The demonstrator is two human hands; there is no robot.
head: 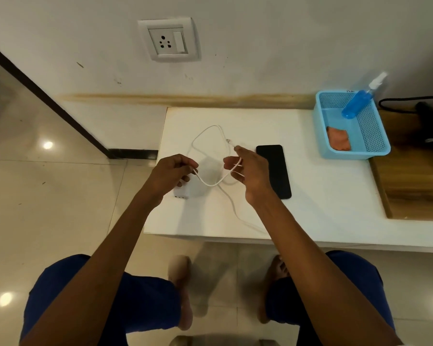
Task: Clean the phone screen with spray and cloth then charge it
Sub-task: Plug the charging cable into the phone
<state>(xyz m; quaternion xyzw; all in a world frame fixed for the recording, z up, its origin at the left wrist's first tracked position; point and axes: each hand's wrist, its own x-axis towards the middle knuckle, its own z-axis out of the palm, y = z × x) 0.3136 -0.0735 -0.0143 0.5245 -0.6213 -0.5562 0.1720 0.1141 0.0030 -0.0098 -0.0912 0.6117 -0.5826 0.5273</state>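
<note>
Holding one thin white charging cable (211, 184), the left hand (171, 174) and right hand (250, 176) both pinch it; its adapter (183, 192) sits half-hidden. One black phone (274, 171) lies flat on the white table (323, 196), just beside the right hand.

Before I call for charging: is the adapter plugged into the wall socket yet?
Not plugged in. The socket is bare, and the adapter sits on the table under the left hand.
</note>
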